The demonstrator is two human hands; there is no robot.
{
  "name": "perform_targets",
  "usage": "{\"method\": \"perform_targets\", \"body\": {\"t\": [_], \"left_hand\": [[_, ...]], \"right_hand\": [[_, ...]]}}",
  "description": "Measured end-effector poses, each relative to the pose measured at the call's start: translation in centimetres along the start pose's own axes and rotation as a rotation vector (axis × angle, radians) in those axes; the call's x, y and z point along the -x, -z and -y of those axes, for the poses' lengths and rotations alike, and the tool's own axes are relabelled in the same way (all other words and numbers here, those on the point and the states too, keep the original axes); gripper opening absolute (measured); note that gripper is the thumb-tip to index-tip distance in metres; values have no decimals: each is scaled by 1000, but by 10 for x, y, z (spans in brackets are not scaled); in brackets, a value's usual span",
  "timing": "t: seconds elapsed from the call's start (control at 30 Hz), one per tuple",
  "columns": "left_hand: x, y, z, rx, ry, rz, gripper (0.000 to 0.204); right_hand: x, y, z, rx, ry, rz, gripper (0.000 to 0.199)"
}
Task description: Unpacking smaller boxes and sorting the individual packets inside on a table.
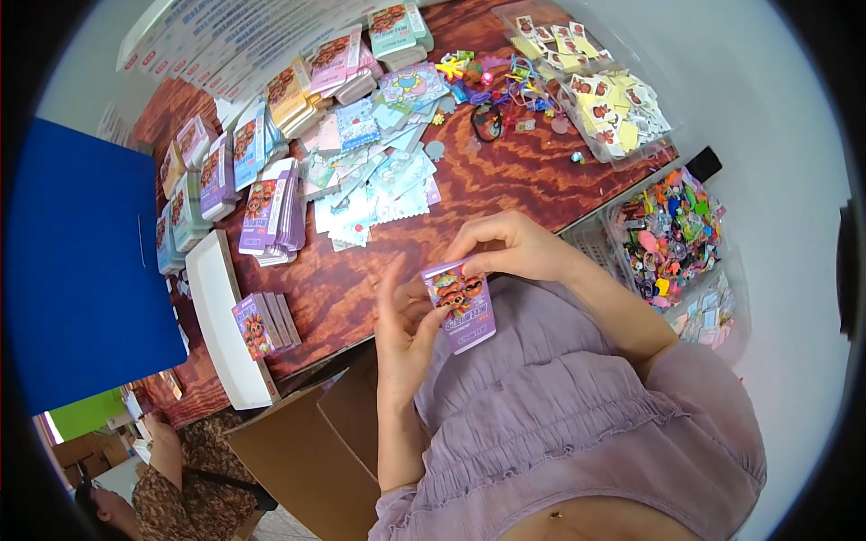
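A small flat purple carton (pixel 471 334) with a cartoon picture is held upright in front of my lap, just off the table's near edge. My left hand (pixel 410 329) grips its left side, thumb across the front and fingers behind. At the top edge my right hand (pixel 510 248) pinches the carton with thumb and fingertips. What is inside the carton cannot be seen. Beyond my hands lies a heap of pastel sachets (pixel 388 185). A stack of flat purple cartons (pixel 271 212) is left of the heap.
More carton stacks (pixel 289 97) line the far side of the wood-patterned table (pixel 514 185). Filled purple boxes (pixel 266 325) stand beside a white tray (pixel 225 316). Small trinkets (pixel 505 81) lie loose; bins of cards (pixel 622 113) and trinkets (pixel 672 234) are at right. Another person (pixel 198 473) works lower left.
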State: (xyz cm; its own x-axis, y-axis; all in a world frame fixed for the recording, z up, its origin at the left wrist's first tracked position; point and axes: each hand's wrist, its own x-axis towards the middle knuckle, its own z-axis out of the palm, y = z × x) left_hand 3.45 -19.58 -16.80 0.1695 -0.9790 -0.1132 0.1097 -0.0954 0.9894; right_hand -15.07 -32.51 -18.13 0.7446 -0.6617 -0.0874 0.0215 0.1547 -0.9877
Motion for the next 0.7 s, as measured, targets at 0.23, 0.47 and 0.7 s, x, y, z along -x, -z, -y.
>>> {"method": "perform_targets", "body": {"t": [0.23, 0.47, 0.7], "left_hand": [[0, 11, 14, -205, 13, 164, 59], [-19, 6, 12, -210, -270, -70, 84], [-17, 24, 19, -11, -61, -216, 78]], "right_hand": [[1, 2, -7, 37, 53, 40, 13], [-29, -40, -25, -578, -148, -237, 17], [-97, 12, -22, 572, 113, -318, 13]]}}
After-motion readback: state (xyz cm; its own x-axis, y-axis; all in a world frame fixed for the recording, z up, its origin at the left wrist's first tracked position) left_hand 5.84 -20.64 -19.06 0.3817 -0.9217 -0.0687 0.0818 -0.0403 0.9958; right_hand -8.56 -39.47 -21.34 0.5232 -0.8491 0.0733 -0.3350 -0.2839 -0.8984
